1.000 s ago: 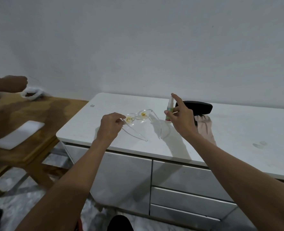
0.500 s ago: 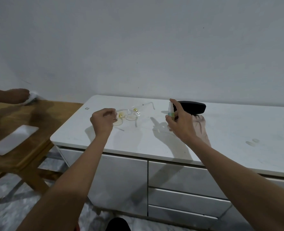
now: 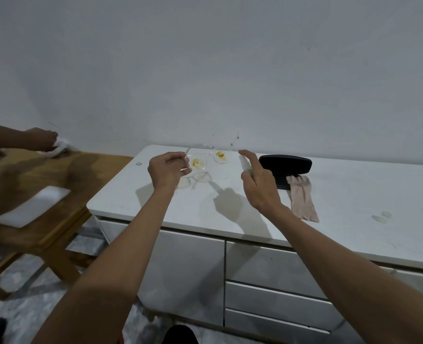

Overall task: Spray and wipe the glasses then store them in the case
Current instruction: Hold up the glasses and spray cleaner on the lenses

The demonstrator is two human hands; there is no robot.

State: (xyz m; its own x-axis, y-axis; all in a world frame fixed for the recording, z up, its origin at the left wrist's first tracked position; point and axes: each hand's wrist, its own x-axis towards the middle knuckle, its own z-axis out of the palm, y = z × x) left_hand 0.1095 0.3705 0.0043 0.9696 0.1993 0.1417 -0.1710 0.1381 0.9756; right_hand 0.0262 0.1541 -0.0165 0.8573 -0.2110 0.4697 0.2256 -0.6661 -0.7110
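The left hand (image 3: pixel 168 170) has lifted the stained glasses (image 3: pixel 206 160) it pinches higher above the white counter (image 3: pixel 342 204), while the right hand (image 3: pixel 257 184), gripping the spray bottle (image 3: pixel 245 165) with forefinger on top, seems ready to spray.

White cabinet top (image 3: pixel 354 194): case (image 3: pixel 285 165), cloth (image 3: pixel 302 197).
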